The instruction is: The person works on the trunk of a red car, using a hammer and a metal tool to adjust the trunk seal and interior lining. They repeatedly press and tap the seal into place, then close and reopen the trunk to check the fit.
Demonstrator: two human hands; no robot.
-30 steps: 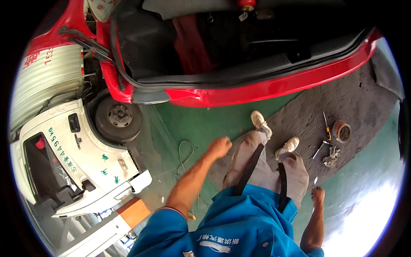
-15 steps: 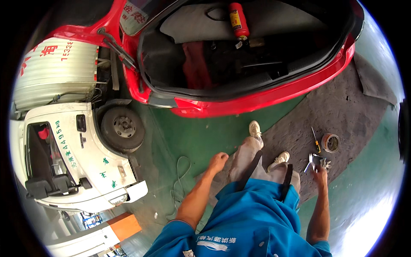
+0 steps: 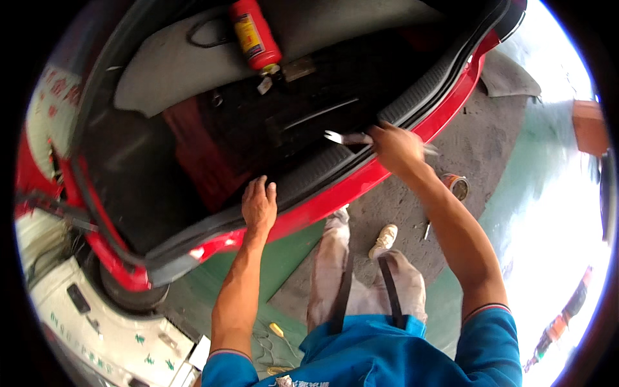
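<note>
My left hand (image 3: 259, 205) rests on the black sill trim (image 3: 303, 175) of a red car's open trunk, fingers stretched forward and holding nothing. Farther right, my right hand (image 3: 398, 149) is closed around a metal tool with a forked, shiny tip (image 3: 334, 137). This tip points left over the trunk edge, and a pale end pokes out behind the hand. Its exact kind is hard to make out. Inside the trunk, a red fire extinguisher (image 3: 255, 35) lies on a grey panel (image 3: 169, 68). A thin light rod (image 3: 320, 114) is on the dark trunk floor.
The red bumper (image 3: 351, 188) runs in front of my legs. On the dark mat (image 3: 412, 209) stands a round tin (image 3: 455, 186), with a screwdriver (image 3: 427, 230) near it. A white truck (image 3: 109, 322) is at the lower left. A cable (image 3: 264, 351) lies on the green floor.
My right hand has risen from the mat to the trunk edge with the metal tool. My left hand has come forward onto the sill. The trunk now appears closer.
</note>
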